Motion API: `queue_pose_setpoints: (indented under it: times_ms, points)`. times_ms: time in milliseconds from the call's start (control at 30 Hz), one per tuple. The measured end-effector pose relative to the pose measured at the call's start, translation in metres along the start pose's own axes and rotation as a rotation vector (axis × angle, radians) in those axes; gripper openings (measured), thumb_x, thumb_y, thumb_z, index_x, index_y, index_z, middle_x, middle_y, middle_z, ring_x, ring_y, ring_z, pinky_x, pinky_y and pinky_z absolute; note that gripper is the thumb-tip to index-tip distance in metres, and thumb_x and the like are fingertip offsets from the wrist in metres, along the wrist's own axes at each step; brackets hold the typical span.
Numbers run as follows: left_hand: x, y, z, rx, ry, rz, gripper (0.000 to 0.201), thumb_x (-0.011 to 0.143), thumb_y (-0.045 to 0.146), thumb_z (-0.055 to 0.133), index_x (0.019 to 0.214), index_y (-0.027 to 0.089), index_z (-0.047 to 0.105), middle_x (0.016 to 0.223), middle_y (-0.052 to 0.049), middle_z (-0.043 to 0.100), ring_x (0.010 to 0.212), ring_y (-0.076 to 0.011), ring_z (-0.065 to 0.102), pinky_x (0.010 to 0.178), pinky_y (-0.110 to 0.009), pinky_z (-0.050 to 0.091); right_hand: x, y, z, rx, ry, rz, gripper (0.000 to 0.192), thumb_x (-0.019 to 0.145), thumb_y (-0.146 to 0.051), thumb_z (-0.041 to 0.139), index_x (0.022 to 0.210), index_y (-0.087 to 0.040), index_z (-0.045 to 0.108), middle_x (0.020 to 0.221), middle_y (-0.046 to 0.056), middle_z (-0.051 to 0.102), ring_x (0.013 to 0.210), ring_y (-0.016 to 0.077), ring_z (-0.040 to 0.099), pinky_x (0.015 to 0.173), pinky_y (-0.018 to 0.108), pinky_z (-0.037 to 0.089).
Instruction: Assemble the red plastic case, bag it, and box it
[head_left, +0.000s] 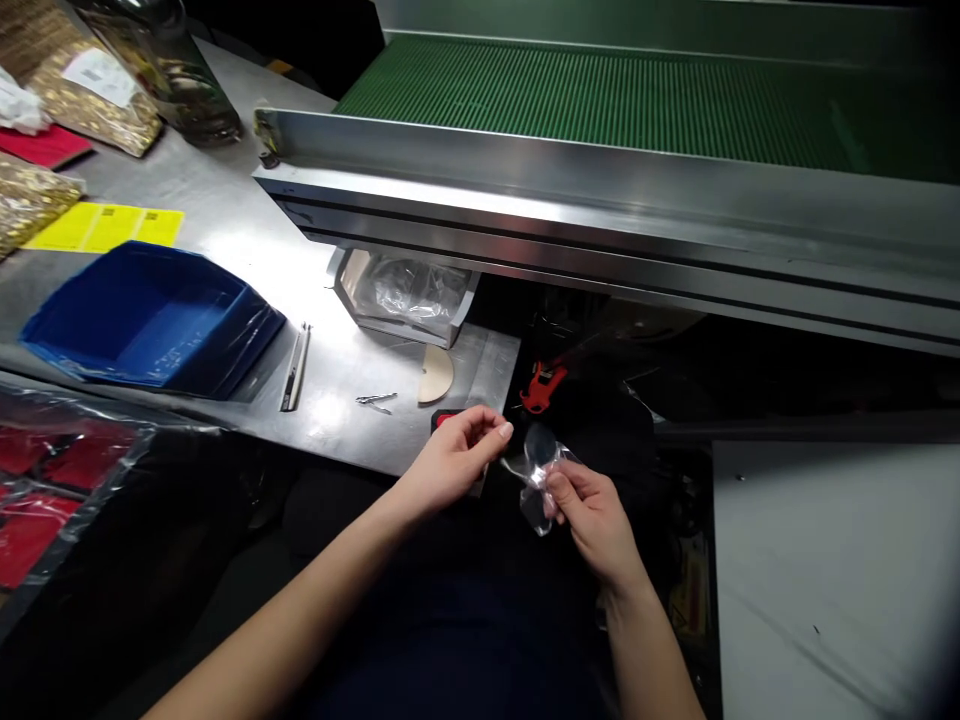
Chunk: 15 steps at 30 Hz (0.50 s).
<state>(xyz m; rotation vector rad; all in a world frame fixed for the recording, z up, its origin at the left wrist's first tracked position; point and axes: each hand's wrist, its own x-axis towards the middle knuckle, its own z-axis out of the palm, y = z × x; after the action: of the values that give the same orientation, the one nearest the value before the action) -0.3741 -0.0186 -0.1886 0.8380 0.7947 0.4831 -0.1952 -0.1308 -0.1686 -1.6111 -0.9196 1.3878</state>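
We see two bare hands low in the view, over the person's dark-clothed lap, near the corner of a metal tabletop (pixel 341 432). The right hand (pixel 596 515) has its thumb and fingers closed on a crumpled piece of clear plastic (pixel 535 478), which sits in the gap between the two hands. The left hand (pixel 459 452) is narrow, its fingers curled in toward the thumb; we cannot tell whether anything is pinched there. Just behind it, partly covered, we note a red-and-black object (pixel 440 419). Beyond the plastic lies an orange-red item (pixel 541 387), off the tabletop edge.

On the tabletop: a pale half-disc (pixel 436 378), small metal pieces (pixel 376 402), a slim cutter-like tool (pixel 296 368) and, to the left, a blue bin (pixel 172 325). A light-coloured bin (pixel 401 330) holding more clear film stands partly beneath the conveyor (pixel 585 105), whose ribbed belt is green.
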Motion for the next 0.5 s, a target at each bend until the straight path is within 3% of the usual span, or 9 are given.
queue_pose_setpoints:
  times_ms: [67, 100, 200, 267, 367, 500]
  points:
    - [0.001, -0.008, 0.009, -0.189, -0.079, -0.051, 0.049, 0.089, 0.051, 0.080, 0.123, 0.019, 0.066, 0.122, -0.009, 0.066, 0.111, -0.0178, 0.062, 0.092, -0.024, 0.049, -0.008, -0.002, -0.006, 0.116, -0.136, 0.020, 0.034, 0.099, -0.046, 0.062, 0.083, -0.017, 0.069, 0.059, -0.001, 0.057, 0.052, 0.0089, 0.044, 0.051, 0.022, 0.034]
    - [0.001, -0.013, 0.014, -0.299, -0.152, -0.119, 0.058, 0.088, 0.053, 0.081, 0.131, 0.020, 0.063, 0.130, -0.011, 0.063, 0.119, -0.0205, 0.059, 0.099, -0.029, 0.048, -0.012, -0.004, -0.008, 0.168, -0.192, 0.016, 0.037, 0.098, -0.048, 0.063, 0.079, -0.016, 0.068, 0.057, 0.000, 0.056, 0.050, 0.0087, 0.043, 0.050, 0.023, 0.032]
    - [0.002, -0.027, 0.028, -0.462, -0.334, -0.289, 0.072, 0.081, 0.053, 0.088, 0.137, 0.016, 0.061, 0.118, -0.012, 0.067, 0.103, -0.0200, 0.065, 0.092, -0.030, 0.050, -0.019, -0.007, -0.014, 0.241, -0.254, -0.007, 0.044, 0.095, -0.054, 0.066, 0.073, -0.016, 0.067, 0.055, 0.000, 0.055, 0.048, 0.0090, 0.042, 0.048, 0.024, 0.030]
    - [0.004, -0.031, 0.031, -0.444, -0.374, -0.277, 0.068, 0.077, 0.045, 0.092, 0.130, 0.011, 0.065, 0.105, -0.012, 0.068, 0.091, -0.0179, 0.065, 0.085, -0.027, 0.050, -0.021, -0.006, -0.021, 0.227, -0.226, 0.002, 0.041, 0.095, -0.051, 0.066, 0.073, -0.016, 0.067, 0.055, 0.000, 0.055, 0.048, 0.0088, 0.041, 0.049, 0.024, 0.029]
    - [0.007, -0.029, 0.027, -0.405, -0.290, -0.173, 0.046, 0.083, 0.036, 0.089, 0.115, 0.010, 0.068, 0.099, -0.011, 0.068, 0.085, -0.0162, 0.064, 0.082, -0.025, 0.049, -0.022, 0.000, -0.031, 0.130, -0.115, 0.088, 0.032, 0.095, -0.046, 0.068, 0.082, -0.016, 0.070, 0.059, 0.000, 0.056, 0.054, 0.0088, 0.044, 0.054, 0.023, 0.032]
    - [0.006, -0.020, 0.017, -0.311, -0.064, -0.025, 0.035, 0.093, 0.038, 0.078, 0.116, 0.018, 0.060, 0.078, 0.001, 0.058, 0.064, -0.0099, 0.053, 0.063, -0.019, 0.042, -0.019, 0.009, -0.034, 0.076, 0.185, 0.225, 0.030, 0.091, -0.048, 0.073, 0.091, -0.018, 0.071, 0.070, 0.000, 0.060, 0.065, 0.0094, 0.049, 0.061, 0.021, 0.037]
